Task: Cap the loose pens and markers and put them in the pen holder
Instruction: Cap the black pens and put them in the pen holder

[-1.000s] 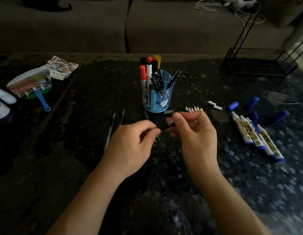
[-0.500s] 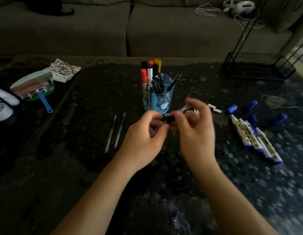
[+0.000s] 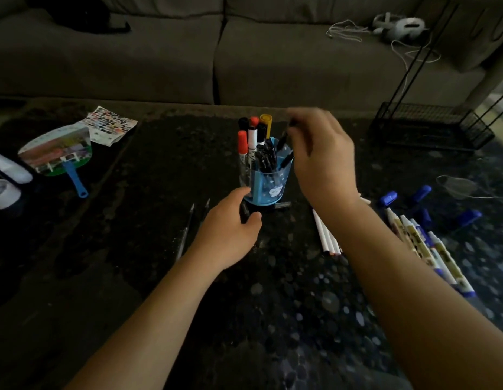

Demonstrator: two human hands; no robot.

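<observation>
Right hand (image 3: 320, 156): over the blue pen holder (image 3: 268, 190) at the middle of the table (image 3: 126, 249), fingertips pinching a dark pen (image 3: 285, 135) end-down, apparently to drop it among those standing inside; blur hides whether its cap is on. Left hand (image 3: 230, 225): low at the holder's base, fingers curled round a small dark piece (image 3: 244, 213), likely a cap for the next pen, too dim to name. Markers (image 3: 426, 249) and blue caps (image 3: 388, 198) lie right; white pens (image 3: 326, 235) are partly hidden behind the right forearm.

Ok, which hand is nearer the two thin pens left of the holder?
Left. The left hand is just right of the thin pens; the right hand is at the pen holder.
</observation>
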